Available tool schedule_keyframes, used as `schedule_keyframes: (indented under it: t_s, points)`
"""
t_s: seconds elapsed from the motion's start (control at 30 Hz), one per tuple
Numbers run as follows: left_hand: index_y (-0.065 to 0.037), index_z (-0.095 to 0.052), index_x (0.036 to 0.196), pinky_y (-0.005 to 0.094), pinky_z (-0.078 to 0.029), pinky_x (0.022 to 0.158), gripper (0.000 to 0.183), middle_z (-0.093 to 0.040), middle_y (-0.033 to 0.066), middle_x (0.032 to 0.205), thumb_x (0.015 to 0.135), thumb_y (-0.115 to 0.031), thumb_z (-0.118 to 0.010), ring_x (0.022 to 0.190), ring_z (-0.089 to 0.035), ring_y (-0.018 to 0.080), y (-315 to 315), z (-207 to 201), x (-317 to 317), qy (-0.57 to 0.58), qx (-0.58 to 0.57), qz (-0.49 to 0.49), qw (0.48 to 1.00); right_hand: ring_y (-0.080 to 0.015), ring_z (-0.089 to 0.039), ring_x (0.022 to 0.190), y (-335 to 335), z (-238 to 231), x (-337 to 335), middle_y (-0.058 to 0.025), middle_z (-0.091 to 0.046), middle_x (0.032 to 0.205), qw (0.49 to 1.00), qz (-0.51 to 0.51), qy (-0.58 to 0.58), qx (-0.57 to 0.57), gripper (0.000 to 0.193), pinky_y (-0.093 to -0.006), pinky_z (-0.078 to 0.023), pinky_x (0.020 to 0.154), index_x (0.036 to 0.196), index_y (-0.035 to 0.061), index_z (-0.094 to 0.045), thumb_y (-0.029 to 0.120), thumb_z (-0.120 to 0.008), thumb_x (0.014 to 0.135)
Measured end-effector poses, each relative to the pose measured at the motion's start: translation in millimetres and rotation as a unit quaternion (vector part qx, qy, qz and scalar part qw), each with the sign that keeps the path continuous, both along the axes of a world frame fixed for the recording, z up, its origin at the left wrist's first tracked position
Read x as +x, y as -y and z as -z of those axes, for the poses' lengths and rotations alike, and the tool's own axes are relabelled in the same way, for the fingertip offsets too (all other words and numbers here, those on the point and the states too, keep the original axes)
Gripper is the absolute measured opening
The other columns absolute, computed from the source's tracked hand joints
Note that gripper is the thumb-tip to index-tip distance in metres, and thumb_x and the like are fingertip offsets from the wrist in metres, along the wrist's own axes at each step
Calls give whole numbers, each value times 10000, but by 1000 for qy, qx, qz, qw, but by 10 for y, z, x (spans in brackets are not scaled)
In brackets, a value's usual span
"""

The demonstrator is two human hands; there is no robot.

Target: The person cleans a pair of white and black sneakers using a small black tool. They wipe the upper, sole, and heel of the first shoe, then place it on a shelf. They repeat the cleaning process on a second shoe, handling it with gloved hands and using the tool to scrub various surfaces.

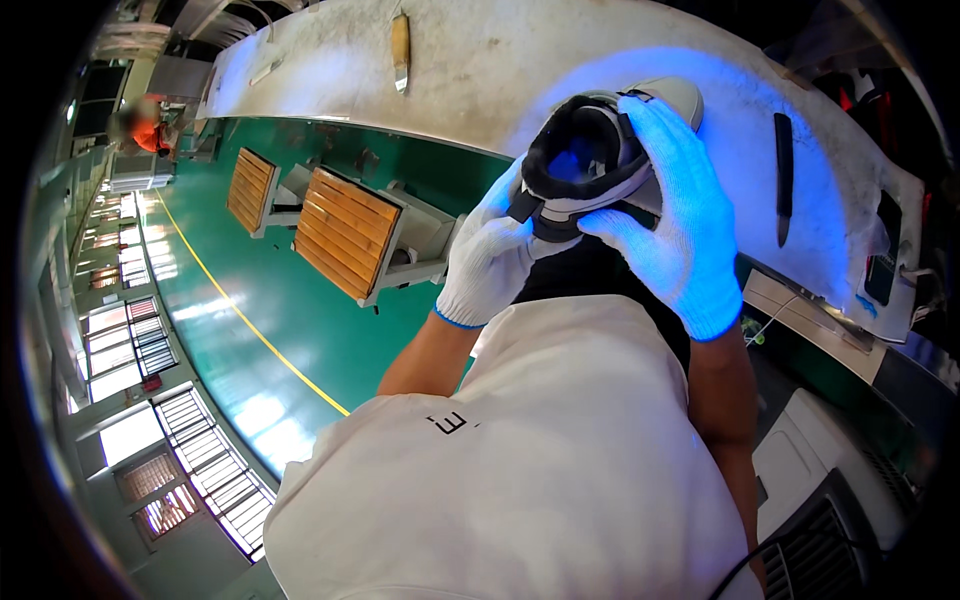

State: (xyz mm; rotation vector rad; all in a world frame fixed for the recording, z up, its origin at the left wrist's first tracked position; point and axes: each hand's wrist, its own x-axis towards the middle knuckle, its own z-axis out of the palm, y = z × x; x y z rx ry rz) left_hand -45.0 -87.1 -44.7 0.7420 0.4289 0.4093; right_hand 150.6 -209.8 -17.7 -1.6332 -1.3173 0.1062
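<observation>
A white and black shoe (600, 190) is held between my two gloved hands, its dark padded opening facing up toward me. My left hand (490, 250), in a white knit glove with a blue cuff edge, grips the heel side near a black tab. Along the right side of the shoe lies my right hand (680, 200), its thumb by the near side and its fingers reaching to the far upper part. Blue light falls on the right glove. Just beyond the held shoe, a second pale shoe part (672, 97) shows on the worktable, partly hidden.
The long pale worktable (480, 60) carries a wooden-handled knife (401, 50), a black bar-like tool (783, 180) and a dark phone-like object (884, 250). Slatted wooden-topped stools (345, 232) stand on the green floor to the left. A person in orange (148, 135) is far off.
</observation>
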Motion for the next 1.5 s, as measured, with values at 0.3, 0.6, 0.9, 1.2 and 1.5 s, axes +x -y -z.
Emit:
schedule_keyframes:
  t_s: [0.3, 0.6, 0.9, 1.2, 1.5]
  points:
    - [0, -368, 1663, 524, -587, 1146, 749, -591, 191, 1550, 1003, -192, -667, 1429, -625, 325, 19, 88, -18, 7, 9, -42, 999, -413, -657, 1357, -143, -141, -10, -184, -685, 1469, 998, 8, 66, -7, 927, -461, -556, 1139, 1552, 91, -608, 174, -998, 715]
    - [26, -319, 1685, 544, -538, 1188, 766, -560, 221, 1564, 987, -108, -605, 1434, -617, 350, 22, -4, 1, 5, 69, -54, 996, -403, -690, 1291, -134, -161, 3, -194, -709, 1391, 997, 29, 71, -24, 917, -476, -581, 1084, 1547, 101, -594, 239, -997, 735]
    - [29, -406, 1633, 522, -609, 1105, 671, -618, 213, 1494, 1002, -97, -598, 1339, -684, 331, -2, 186, -42, -41, 88, -87, 991, -373, -705, 1275, -197, -100, -120, -170, -718, 1406, 995, 43, 92, -20, 920, -443, -590, 1077, 1553, 111, -614, 212, -1001, 725]
    - [52, -386, 1647, 550, -598, 1117, 741, -583, 205, 1567, 957, -102, -608, 1392, -664, 343, -1, 16, 2, -42, 125, -64, 989, -342, -724, 1270, -134, -155, 34, -151, -723, 1427, 998, 25, 50, -40, 911, -415, -594, 1083, 1561, 115, -626, 194, -1005, 736]
    - [6, -417, 1654, 469, -664, 1018, 749, -656, 188, 1459, 967, -67, -706, 1298, -703, 311, 94, 307, 105, -47, 118, -144, 981, -381, -690, 1315, -174, -117, 20, -181, -714, 1404, 997, 16, 80, -13, 869, -444, -578, 1101, 1532, 111, -620, 188, -972, 741]
